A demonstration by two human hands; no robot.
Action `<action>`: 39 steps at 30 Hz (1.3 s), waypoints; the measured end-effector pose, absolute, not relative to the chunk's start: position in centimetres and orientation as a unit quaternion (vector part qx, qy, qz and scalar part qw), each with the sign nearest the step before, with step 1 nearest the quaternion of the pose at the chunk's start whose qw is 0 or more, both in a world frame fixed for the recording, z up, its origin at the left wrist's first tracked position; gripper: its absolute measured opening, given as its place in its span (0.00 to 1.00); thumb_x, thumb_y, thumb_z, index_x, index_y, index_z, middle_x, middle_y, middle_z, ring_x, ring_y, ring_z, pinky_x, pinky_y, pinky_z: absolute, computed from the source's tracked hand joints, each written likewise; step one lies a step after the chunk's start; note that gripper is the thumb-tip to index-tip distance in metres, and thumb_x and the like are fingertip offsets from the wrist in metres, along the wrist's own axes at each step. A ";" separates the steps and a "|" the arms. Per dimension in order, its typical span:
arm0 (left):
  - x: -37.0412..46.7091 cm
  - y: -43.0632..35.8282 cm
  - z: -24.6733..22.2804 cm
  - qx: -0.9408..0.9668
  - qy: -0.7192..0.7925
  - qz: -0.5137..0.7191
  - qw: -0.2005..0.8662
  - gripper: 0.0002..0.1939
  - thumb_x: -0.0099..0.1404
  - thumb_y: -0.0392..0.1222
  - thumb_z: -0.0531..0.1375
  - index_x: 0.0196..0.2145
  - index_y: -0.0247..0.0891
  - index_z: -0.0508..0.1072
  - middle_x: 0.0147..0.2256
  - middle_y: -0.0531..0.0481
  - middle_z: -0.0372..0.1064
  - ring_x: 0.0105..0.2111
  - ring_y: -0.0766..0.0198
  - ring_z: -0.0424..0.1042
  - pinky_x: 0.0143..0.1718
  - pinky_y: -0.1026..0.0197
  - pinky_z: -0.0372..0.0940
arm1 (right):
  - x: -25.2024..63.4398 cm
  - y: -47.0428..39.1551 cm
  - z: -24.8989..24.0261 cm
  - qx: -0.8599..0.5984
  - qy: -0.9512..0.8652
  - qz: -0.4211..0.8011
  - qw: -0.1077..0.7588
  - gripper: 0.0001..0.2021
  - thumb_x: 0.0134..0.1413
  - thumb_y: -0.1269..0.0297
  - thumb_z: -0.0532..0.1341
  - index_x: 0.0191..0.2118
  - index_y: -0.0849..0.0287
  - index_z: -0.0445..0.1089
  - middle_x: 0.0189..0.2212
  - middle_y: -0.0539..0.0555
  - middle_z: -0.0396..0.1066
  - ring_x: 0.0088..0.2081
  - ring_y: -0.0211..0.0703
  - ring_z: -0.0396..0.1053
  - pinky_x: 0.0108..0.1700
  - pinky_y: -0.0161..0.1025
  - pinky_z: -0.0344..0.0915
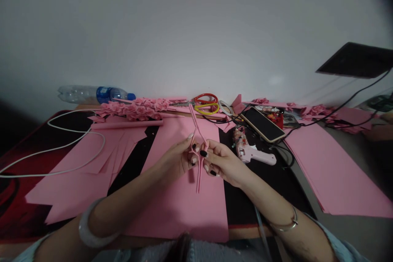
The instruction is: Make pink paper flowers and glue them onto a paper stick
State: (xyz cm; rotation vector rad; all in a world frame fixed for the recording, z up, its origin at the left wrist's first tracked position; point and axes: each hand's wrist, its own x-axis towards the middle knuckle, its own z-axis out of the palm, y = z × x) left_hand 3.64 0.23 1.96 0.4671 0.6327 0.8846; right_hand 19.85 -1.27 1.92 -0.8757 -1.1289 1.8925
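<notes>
Both hands come together over a large pink paper sheet (175, 196) in the middle of the table. Between them is a thin folded pink paper strip (196, 125), bent outward into an open diamond-like loop, its two ends hanging side by side below the fingers. My left hand (181, 155) pinches the strip's left side, thumb on top. My right hand (219, 159) grips its right side between thumb and fingers, close to the left fingertips. Part of the strip is hidden behind the fingers.
A glue gun (256, 155) and a phone (264, 124) lie right of my hands. Scissors (208, 104), pink paper flowers (135, 109) and a plastic bottle (81, 94) line the back. Pink sheets (334, 172) are stacked at the right; a white cable (49, 172) loops left.
</notes>
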 end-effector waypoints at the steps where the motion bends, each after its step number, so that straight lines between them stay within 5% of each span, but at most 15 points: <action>1: 3.6 0.2 1.9 0.214 0.300 0.415 0.832 0.14 0.70 0.40 0.54 0.26 0.34 0.70 0.24 0.55 0.66 0.17 0.76 0.61 0.21 0.72 0.62 | 19.9 -1.2 1.9 -0.342 -0.431 0.745 0.377 0.17 0.48 0.55 0.69 0.34 0.58 0.62 0.20 0.43 0.64 0.18 0.29 0.56 0.18 0.28 0.47; 7: 3.5 0.2 1.6 0.233 0.292 0.400 0.837 0.14 0.70 0.41 0.53 0.30 0.34 0.73 0.26 0.54 0.68 0.20 0.74 0.65 0.26 0.70 0.65 | 20.0 -1.2 2.0 -0.345 -0.399 0.759 0.381 0.15 0.47 0.58 0.70 0.33 0.58 0.65 0.20 0.44 0.66 0.18 0.30 0.59 0.18 0.27 0.53; 15: 3.4 0.1 0.7 0.285 0.260 0.377 0.842 0.12 0.62 0.45 0.63 0.27 0.34 0.72 0.24 0.54 0.68 0.19 0.73 0.66 0.23 0.71 0.63 | 20.5 -0.8 2.2 -0.362 -0.367 0.769 0.380 0.14 0.48 0.57 0.69 0.27 0.61 0.68 0.13 0.41 0.56 0.16 0.28 0.53 0.16 0.26 0.50; 23: 3.8 -0.4 1.4 0.312 0.276 0.356 0.837 0.18 0.60 0.50 0.64 0.22 0.34 0.70 0.27 0.51 0.71 0.20 0.72 0.66 0.22 0.70 0.62 | 19.7 -1.1 1.9 -0.344 -0.272 0.810 0.389 0.19 0.47 0.51 0.69 0.24 0.60 0.65 0.18 0.44 0.65 0.14 0.26 0.56 0.15 0.26 0.54; 32: 4.3 -0.8 0.8 0.332 0.269 0.345 0.836 0.22 0.53 0.59 0.67 0.22 0.37 0.67 0.15 0.55 0.63 0.21 0.65 0.69 0.27 0.65 0.67 | 19.2 -1.7 1.8 -0.375 -0.249 0.770 0.453 0.19 0.46 0.56 0.69 0.19 0.60 0.62 0.15 0.42 0.59 0.13 0.26 0.48 0.13 0.27 0.50; 39: 4.1 -0.7 0.3 0.346 0.255 0.343 0.835 0.20 0.58 0.56 0.63 0.23 0.37 0.65 0.15 0.58 0.63 0.18 0.69 0.66 0.29 0.63 0.69 | 19.1 -1.8 2.0 -0.370 -0.251 0.766 0.461 0.19 0.47 0.56 0.69 0.19 0.60 0.61 0.15 0.41 0.58 0.13 0.25 0.45 0.14 0.27 0.51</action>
